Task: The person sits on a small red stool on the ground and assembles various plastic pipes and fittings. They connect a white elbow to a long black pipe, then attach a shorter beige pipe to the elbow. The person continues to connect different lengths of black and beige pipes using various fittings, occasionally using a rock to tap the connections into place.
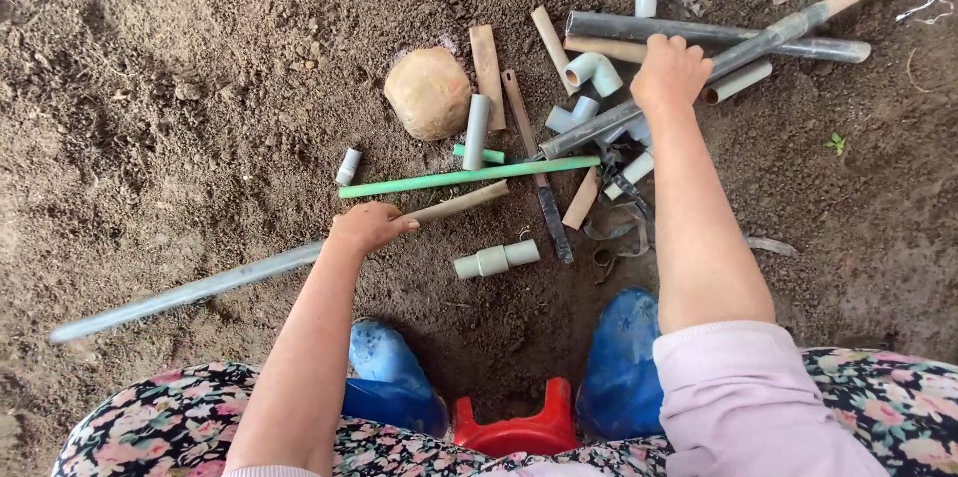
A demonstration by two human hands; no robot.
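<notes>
A head-down view onto bare brown soil strewn with pipe offcuts. The left hand (367, 228), left of centre, is clenched around a long grey metal pipe (190, 290) that slants away to the lower left, lying low along the ground; a tan tip pokes out past the fingers toward the centre. The right hand (669, 73), in the upper right, has its fingers curled down over a second long grey pipe (599, 125) that runs diagonally up to the top right corner, as though steadying it against the heap. Between the hands lie a thin green rod (469, 176), a round tan stone (428, 93), a white elbow fitting (595, 71), a short white coupling (496, 259) and flat wooden strips. Blue rubber boots (621, 367) and a red plastic stool (516, 429) sit at the bottom centre, half covered by floral clothing. The dark tangle below the right hand is hard to make out, and several pipes are cut off at the top edge
</notes>
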